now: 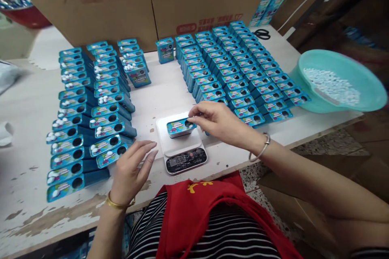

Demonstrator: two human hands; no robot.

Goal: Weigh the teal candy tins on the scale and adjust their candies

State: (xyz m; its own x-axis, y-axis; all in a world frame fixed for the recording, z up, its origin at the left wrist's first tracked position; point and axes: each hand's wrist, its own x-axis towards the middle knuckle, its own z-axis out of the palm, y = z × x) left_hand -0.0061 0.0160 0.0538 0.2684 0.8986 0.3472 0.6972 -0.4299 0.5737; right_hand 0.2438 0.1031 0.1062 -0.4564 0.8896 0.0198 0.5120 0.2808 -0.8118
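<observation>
The scale's display digits are too blurred to read; basin pellets smear together.

Left hand — bare, long pale nails filed to rounded points. A thin gold bangle circles the left wrist, at 6 o'clock from the hand. Forearm uncovered.

Right hand — bare, no rings visible. A slim silver bangle sits loose around the right wrist, at 4 o'clock from the hand. Forearm uncovered down to the frame edge, no sleeve in view.

Torso, at 6 o'clock in the frame: a top with narrow black and white horizontal stripes. Over it a red apron or vest, with yellow markings near its upper edge, partly folded and unreadable.
</observation>
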